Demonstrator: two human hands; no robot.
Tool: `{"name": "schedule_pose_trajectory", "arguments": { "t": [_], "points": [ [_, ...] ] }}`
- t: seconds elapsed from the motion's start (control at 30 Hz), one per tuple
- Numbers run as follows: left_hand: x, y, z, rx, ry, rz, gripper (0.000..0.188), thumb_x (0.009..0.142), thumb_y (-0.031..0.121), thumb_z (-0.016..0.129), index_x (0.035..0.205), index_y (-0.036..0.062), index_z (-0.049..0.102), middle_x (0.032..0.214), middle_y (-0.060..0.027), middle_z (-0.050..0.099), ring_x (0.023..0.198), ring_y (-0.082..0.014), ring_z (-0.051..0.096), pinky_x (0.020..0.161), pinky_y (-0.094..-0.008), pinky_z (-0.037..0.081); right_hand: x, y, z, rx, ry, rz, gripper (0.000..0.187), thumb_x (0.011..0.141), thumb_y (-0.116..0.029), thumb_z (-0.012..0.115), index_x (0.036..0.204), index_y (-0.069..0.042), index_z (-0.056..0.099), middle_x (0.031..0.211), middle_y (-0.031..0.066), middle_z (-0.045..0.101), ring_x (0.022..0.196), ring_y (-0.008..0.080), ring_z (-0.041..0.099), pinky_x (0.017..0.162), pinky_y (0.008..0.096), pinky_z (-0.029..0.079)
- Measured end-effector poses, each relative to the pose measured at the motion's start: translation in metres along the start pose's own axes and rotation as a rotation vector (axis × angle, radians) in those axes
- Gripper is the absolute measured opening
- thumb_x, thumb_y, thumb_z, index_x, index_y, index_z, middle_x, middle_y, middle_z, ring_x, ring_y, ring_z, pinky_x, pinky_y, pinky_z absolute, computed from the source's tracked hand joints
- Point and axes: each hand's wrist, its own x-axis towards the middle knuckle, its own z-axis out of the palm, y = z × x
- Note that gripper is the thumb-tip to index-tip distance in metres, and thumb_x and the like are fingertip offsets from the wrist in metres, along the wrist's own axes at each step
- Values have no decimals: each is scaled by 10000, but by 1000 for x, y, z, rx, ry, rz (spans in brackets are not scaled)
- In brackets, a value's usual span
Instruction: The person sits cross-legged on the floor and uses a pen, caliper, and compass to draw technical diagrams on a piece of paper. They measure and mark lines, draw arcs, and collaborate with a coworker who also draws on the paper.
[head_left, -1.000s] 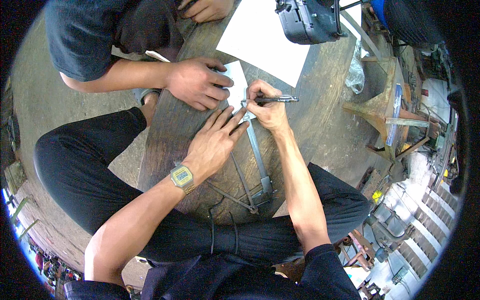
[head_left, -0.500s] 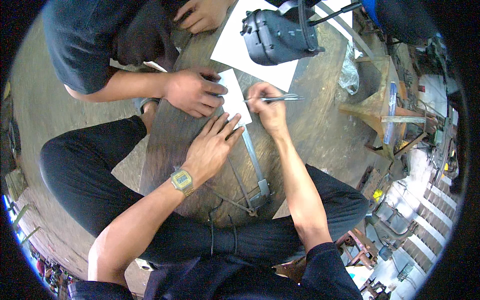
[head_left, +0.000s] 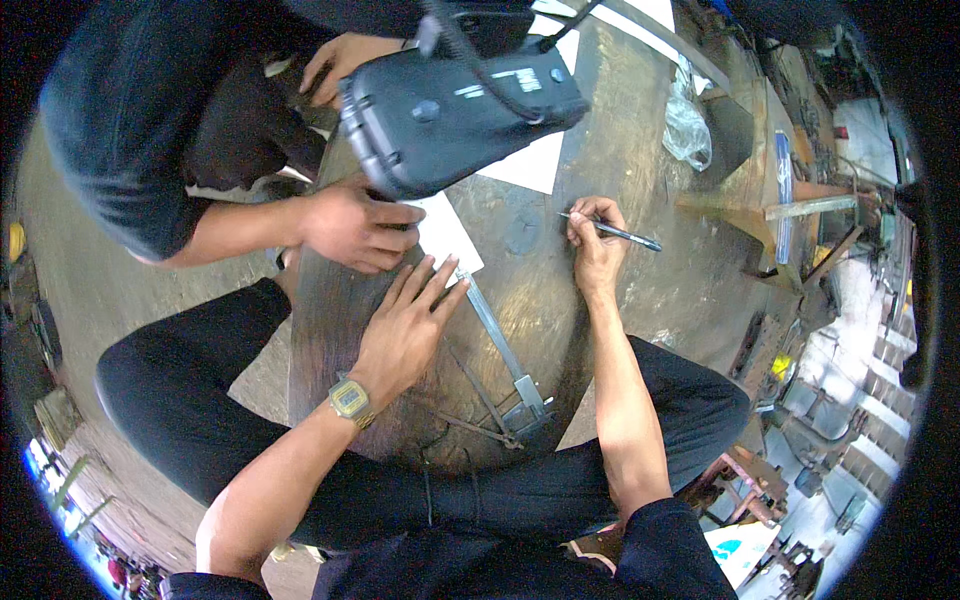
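My left hand, a gold-coloured digital watch on its wrist, lies flat on the brown table. Its fingers are spread, with the tips at the near edge of a small white paper. Between the fingers and thumb of my right hand is a pen, held right of the paper and apart from it. Under the paper's near corner starts a steel vernier caliper, which runs toward me. Beside its jaws lies a thin metal divider-like tool.
Another person's hand rests at the paper's left edge. A black box-like device with a cable hangs over the far table and partly hides a larger white sheet. A clear plastic bag and a rusty metal frame are at the right.
My right hand with the pen has moved away from the paper, to the right. The black device has come nearer and left, covering more of the large sheet. My left hand stays flat.
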Motion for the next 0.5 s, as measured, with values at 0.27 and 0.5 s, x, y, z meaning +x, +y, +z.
{"name": "schedule_pose_trajectory", "arguments": {
  "t": [0.27,0.5],
  "points": [
    [2,0,0,17,-25,-16,791,792,-38,565,1548,172,466,1690,-68,295,1503,-367,351,1218,-494,366,1,-1,2,3,-27,12,129,913,16,682,944,-52,577,937,45,635,681,72,556,589,221,441],
    [4,0,-3,9,-53,-24,712,861,-16,526,1545,173,472,1692,-64,292,1512,-366,340,1216,-504,367,0,-1,3,17,-25,30,146,901,55,677,958,-40,581,937,36,638,705,76,566,613,224,454]
  ]
}}
